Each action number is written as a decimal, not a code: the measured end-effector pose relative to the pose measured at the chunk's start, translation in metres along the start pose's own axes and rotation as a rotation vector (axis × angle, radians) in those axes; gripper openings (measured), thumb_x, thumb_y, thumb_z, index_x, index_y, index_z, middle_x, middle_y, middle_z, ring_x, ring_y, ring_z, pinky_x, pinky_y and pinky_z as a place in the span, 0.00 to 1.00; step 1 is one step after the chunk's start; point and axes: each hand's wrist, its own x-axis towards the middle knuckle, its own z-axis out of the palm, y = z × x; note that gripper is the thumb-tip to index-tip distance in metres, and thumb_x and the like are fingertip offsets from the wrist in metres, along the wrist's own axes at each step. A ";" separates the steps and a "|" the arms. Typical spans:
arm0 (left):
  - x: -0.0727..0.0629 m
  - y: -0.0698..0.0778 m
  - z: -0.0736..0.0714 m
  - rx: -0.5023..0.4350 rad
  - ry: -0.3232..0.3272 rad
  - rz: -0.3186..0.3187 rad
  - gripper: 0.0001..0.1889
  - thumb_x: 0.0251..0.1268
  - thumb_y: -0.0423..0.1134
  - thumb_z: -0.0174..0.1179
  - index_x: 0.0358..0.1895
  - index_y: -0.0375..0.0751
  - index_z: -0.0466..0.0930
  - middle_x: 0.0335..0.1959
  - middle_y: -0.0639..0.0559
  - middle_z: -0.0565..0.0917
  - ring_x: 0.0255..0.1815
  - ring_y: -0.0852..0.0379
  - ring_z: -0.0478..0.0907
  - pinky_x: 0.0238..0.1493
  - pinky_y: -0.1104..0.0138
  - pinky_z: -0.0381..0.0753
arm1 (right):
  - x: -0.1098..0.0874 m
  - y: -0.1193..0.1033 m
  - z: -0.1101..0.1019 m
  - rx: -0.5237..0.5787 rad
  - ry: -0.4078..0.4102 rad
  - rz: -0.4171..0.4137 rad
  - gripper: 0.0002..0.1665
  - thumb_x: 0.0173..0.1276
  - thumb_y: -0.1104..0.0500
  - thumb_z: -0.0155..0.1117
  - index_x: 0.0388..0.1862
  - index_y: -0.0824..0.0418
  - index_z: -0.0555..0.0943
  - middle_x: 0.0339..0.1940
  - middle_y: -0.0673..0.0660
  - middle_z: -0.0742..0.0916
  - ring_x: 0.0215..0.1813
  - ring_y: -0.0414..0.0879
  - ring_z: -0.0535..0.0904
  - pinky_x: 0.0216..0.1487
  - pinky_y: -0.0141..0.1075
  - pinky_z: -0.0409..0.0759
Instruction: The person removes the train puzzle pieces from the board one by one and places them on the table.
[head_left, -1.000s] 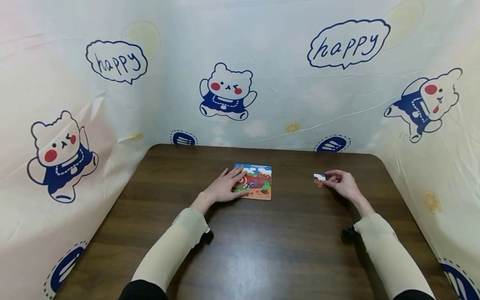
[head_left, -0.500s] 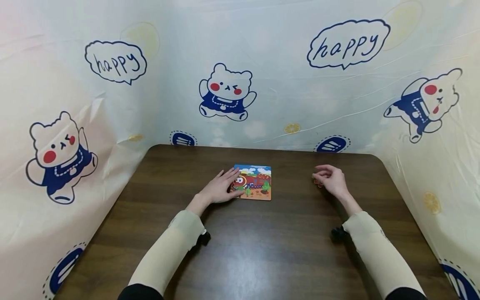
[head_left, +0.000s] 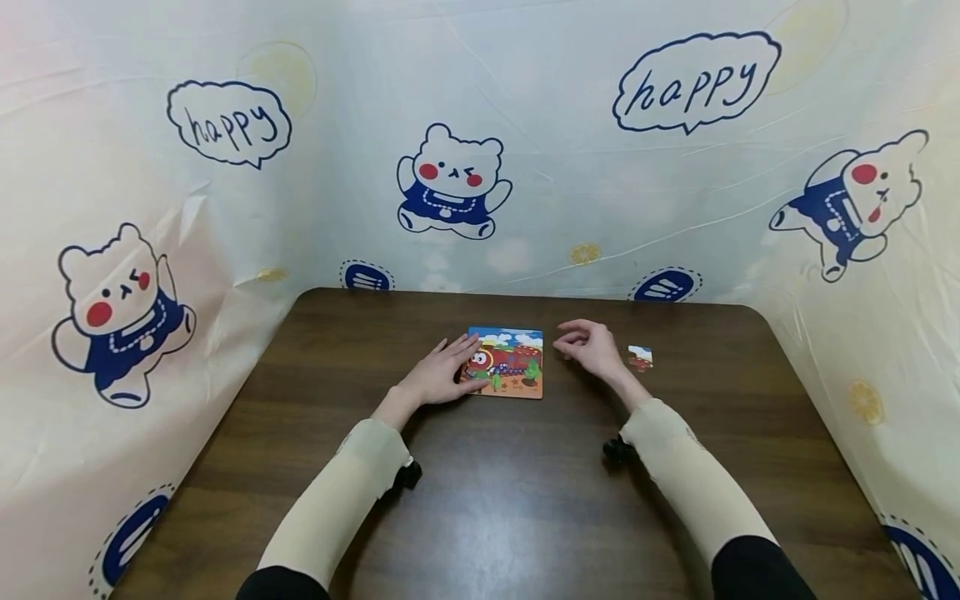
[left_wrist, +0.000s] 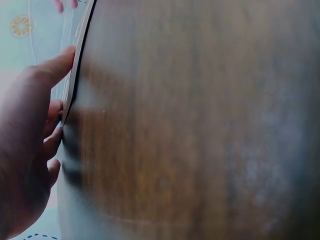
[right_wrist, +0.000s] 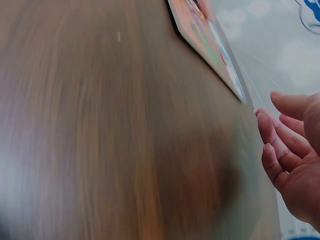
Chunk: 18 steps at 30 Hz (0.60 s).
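1. A person's left hand (head_left: pixel 437 375) lies over the left side of a square picture board (head_left: pixel 516 364), fingers stretched out and thumb at the near edge, apparently steadying rather than clutching it.
2. The board rests flat toward the far side of a dark wooden table (head_left: pixel 487 483), its clouds, red figure and green plants on show beside the fingers.
3. The right hand (head_left: pixel 594 347), fingers loosely bent with nothing between them, is near the board's right side, a strip of bare wood separating the two.
4. A small printed piece (head_left: pixel 641 358) lies loose just to the right of that hand, well apart from the board; from here, one piece or several is hard to tell.
5. Done, by this onlooker's judgement: the board laid face up and kept in place.
6. Left, seemingly: the loose piece, neither held nor joined to the board. How complete the picture is cannot be told, with part of it covered.
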 end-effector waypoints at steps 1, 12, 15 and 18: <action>0.000 0.000 0.000 -0.003 0.001 0.001 0.50 0.79 0.71 0.57 0.92 0.49 0.51 0.94 0.50 0.52 0.95 0.48 0.47 0.94 0.43 0.45 | 0.002 -0.003 0.006 0.007 -0.007 -0.001 0.24 0.81 0.63 0.69 0.71 0.70 0.82 0.55 0.71 0.93 0.45 0.61 0.93 0.40 0.37 0.87; 0.000 -0.001 0.001 -0.027 0.003 0.001 0.50 0.79 0.70 0.58 0.92 0.49 0.51 0.94 0.50 0.52 0.95 0.48 0.47 0.94 0.42 0.44 | 0.018 -0.017 0.042 0.059 -0.086 0.073 0.25 0.82 0.63 0.67 0.74 0.68 0.81 0.62 0.69 0.92 0.58 0.61 0.92 0.57 0.47 0.92; 0.000 -0.001 0.001 -0.032 0.004 0.001 0.49 0.79 0.70 0.58 0.92 0.50 0.51 0.94 0.50 0.52 0.95 0.48 0.47 0.94 0.42 0.44 | 0.020 -0.020 0.045 0.085 -0.121 0.082 0.26 0.82 0.63 0.67 0.75 0.67 0.80 0.65 0.69 0.90 0.63 0.62 0.90 0.58 0.45 0.91; -0.001 0.000 0.000 -0.042 0.003 -0.001 0.50 0.79 0.70 0.58 0.92 0.50 0.51 0.94 0.50 0.52 0.95 0.48 0.47 0.94 0.42 0.43 | 0.021 -0.021 0.048 0.108 -0.148 0.088 0.26 0.82 0.63 0.67 0.76 0.66 0.80 0.68 0.69 0.89 0.65 0.62 0.89 0.56 0.41 0.90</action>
